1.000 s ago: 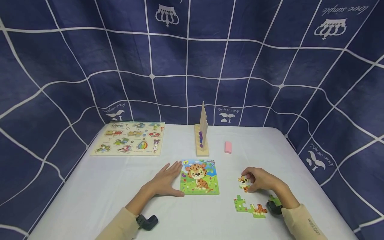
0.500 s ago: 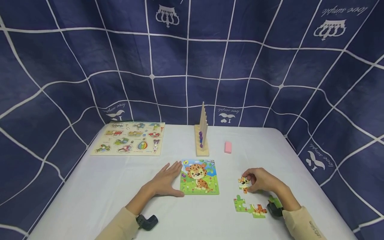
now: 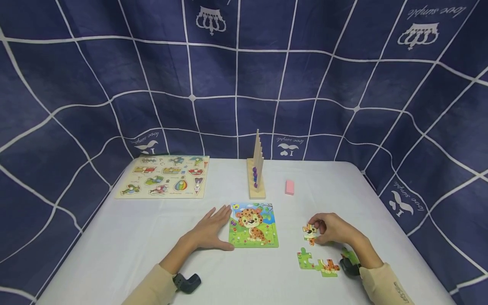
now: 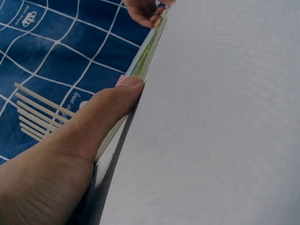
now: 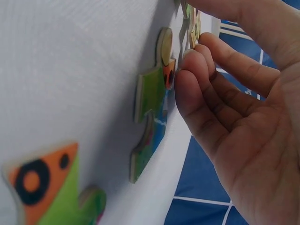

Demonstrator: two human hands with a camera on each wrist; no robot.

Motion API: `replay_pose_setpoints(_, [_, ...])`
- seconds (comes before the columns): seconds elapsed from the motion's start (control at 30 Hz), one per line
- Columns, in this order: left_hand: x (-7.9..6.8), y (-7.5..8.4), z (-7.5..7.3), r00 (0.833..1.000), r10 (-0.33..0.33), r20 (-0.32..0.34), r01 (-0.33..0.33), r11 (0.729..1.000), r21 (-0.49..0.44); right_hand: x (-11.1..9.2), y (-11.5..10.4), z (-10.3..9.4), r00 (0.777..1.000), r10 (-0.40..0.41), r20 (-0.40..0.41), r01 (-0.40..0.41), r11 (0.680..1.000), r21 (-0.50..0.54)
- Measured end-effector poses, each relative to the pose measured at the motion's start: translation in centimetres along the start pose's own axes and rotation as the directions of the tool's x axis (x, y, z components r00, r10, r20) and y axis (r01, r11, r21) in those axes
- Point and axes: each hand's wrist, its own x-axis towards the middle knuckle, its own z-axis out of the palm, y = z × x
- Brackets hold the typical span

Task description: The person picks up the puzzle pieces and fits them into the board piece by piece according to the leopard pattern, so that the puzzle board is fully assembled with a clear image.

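Observation:
A square leopard jigsaw board (image 3: 267, 231) lies flat in the middle of the table. My left hand (image 3: 209, 231) rests at its left side, fingers extended along the edge and thumb at the lower corner. The left wrist view shows that thumb (image 4: 105, 110) against the board's edge. To the right, my right hand (image 3: 333, 228) pinches a jigsaw piece (image 3: 309, 231) with part of the leopard's face, between thumb and fingers. Loose jigsaw pieces (image 3: 305, 259) lie just below this hand, one partly hidden by the wrist. More pieces (image 5: 151, 96) show beside the palm in the right wrist view.
A wooden peg stand (image 3: 257, 178) with purple and blue beads stands behind the board. Right of it lies a pink block (image 3: 289, 187). At the back left is a vehicle puzzle board (image 3: 164, 176). A dark blue checked curtain (image 3: 244, 76) hangs behind the table.
The right hand and its piece have shifted very slightly over the last second. The left hand and the board stay where they were.

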Motion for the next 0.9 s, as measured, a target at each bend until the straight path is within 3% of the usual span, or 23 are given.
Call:
replay_pose_setpoints(0.33, [0.1, 0.0, -0.1, 1.0, -0.003, 0.007, 0.003, 1.0, 0.004, 0.1, -0.2, -0.1, 0.998, 0.056, 0.008, -0.056, 0.998, 0.008])
replay_pose_setpoints(0.9, [0.1, 0.0, -0.1, 1.0, -0.001, 0.005, 0.001, 1.0, 0.007, 0.9, -1.0, 0.1, 0.998, 0.047, -0.034, -0.047, 0.999, 0.0])
